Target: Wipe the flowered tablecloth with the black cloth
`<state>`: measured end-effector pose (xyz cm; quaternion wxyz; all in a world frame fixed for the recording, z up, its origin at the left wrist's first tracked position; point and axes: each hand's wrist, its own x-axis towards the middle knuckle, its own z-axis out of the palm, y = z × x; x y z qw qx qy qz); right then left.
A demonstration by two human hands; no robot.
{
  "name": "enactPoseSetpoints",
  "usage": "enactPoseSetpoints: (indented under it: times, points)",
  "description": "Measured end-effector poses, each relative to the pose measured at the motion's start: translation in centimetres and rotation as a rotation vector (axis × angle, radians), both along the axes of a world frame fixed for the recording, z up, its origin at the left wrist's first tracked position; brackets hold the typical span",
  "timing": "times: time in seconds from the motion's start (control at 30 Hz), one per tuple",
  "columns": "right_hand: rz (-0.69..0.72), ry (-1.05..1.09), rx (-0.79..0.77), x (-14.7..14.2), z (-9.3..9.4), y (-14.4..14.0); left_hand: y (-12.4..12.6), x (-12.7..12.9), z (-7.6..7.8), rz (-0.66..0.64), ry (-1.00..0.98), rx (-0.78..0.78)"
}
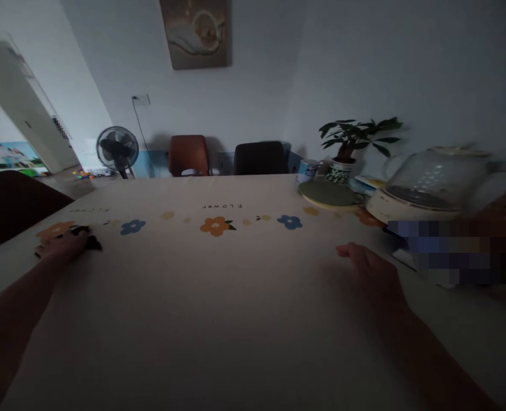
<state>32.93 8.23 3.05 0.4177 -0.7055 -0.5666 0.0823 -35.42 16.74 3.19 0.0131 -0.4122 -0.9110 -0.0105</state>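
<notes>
My left hand (pixel 62 245) is far out at the left side of the table, its fingers closed on a dark, crumpled piece of black cloth (pixel 93 242). The cloth's exact kind cannot be made out; parts of it stick out beside my fingers and touch the tablecloth (pixel 219 297). On the right, my right hand (pixel 373 274) hovers at or just over the tablecloth, fingers loosely stretched toward the left, with nothing seen in them. The cream tablecloth carries a row of orange, blue and yellow printed flowers.
At the right stand a glass kettle on a white base (pixel 433 177), a round green mat (pixel 330 194), a potted plant (pixel 347 148) and a can (pixel 308 170). Blurred-out items (pixel 445 251) lie near my right hand. Chairs (pixel 188 154) and a fan (pixel 117 149) are beyond the table.
</notes>
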Motion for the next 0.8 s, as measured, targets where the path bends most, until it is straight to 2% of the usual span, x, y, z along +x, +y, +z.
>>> enactPoseSetpoints:
  times: [0.1,0.2,0.27,0.37,0.5,0.63,0.8]
  points:
    - [-0.026,-0.054,-0.055,-0.1,0.3,0.3,2.4,0.4,-0.1,0.074,-0.025,-0.019]
    - [-0.025,-0.112,-0.109,-0.6,0.6,0.7,5.1,1.8,-0.3,0.117,-0.009,-0.022]
    - [-0.001,-0.131,-0.14,-1.1,0.9,0.7,6.9,3.5,-0.4,0.079,0.002,-0.03]
    - [0.033,-0.135,-0.192,-1.7,1.1,0.7,9.1,7.6,-0.6,-0.075,-0.012,-0.044]
    - [0.028,-0.11,-0.19,-1.7,0.9,0.5,11.7,15.9,-1.0,-0.315,-0.051,-0.027]
    - [0.057,-0.114,-0.176,-1.5,0.5,0.5,13.8,26.3,-1.5,-0.545,-0.082,0.008]
    - [0.07,-0.108,-0.175,-1.4,0.3,0.5,14.1,39.7,-1.9,-0.834,-0.137,0.025]
